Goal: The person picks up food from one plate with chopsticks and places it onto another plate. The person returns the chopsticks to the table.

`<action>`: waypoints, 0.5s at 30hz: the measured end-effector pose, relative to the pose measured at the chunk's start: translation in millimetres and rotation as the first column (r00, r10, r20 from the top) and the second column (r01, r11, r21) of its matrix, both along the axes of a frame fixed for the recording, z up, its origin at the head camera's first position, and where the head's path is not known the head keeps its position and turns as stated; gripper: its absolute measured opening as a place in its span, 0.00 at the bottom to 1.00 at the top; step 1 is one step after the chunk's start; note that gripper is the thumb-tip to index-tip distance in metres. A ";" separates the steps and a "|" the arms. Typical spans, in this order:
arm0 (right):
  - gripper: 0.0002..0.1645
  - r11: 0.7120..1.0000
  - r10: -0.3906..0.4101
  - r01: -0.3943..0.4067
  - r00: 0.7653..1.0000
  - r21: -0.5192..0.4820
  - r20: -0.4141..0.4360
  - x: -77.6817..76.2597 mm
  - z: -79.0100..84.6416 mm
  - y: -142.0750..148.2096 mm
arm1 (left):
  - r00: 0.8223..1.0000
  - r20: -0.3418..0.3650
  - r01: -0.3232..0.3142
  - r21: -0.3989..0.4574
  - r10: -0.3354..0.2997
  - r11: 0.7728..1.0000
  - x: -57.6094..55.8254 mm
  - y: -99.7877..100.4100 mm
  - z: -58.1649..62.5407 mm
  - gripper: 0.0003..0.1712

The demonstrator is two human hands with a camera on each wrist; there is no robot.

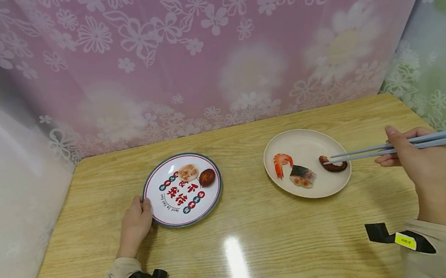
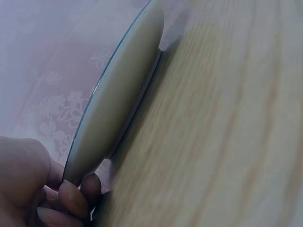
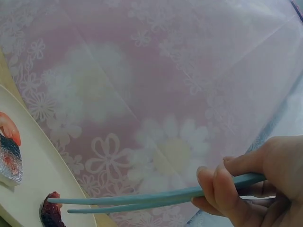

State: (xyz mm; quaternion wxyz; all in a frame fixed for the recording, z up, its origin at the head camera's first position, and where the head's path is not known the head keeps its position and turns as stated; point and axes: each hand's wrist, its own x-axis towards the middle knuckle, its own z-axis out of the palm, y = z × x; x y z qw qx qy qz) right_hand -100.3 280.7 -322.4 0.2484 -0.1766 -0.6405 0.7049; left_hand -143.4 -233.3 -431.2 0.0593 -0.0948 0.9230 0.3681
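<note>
Wooden table point(image 1: 290, 244) below: my left hand point(image 1: 135, 221) pinches the printed plate point(image 1: 162, 169) at eight o'clock; my right hand point(image 1: 427, 163) grips chopsticks point(image 3: 170, 195) over the tentacle point(image 1: 337, 167) at the beige plate's point(image 1: 294, 140) three o'clock, where uneven tips point(image 3: 73, 211) could slip.

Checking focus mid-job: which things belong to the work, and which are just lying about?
Job, apparently: chopsticks in right hand; tentacle at their tips; beige plate; white plate gripped by left hand.

Lying untouched: shrimp; fish-like piece; lotus slice; mushroom.
</note>
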 end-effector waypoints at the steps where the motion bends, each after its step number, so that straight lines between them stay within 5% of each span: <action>1: 0.16 1.000 0.000 0.000 1.000 0.000 0.002 0.2 0.0 0.0 | 1.000 -0.002 0.000 0.000 0.000 1.000 -0.2 -0.2 -0.3 0.20; 9: 0.13 0.999 0.050 -0.050 0.998 0.002 0.031 1.2 -1.1 0.5 | 1.000 -0.004 0.005 -0.005 -0.005 1.000 0.5 -0.4 -0.6 0.20; 15: 0.14 0.996 0.054 -0.063 0.988 0.063 0.145 1.9 0.4 2.3 | 1.000 -0.013 0.007 0.000 -0.007 1.000 -0.2 -0.3 -0.3 0.19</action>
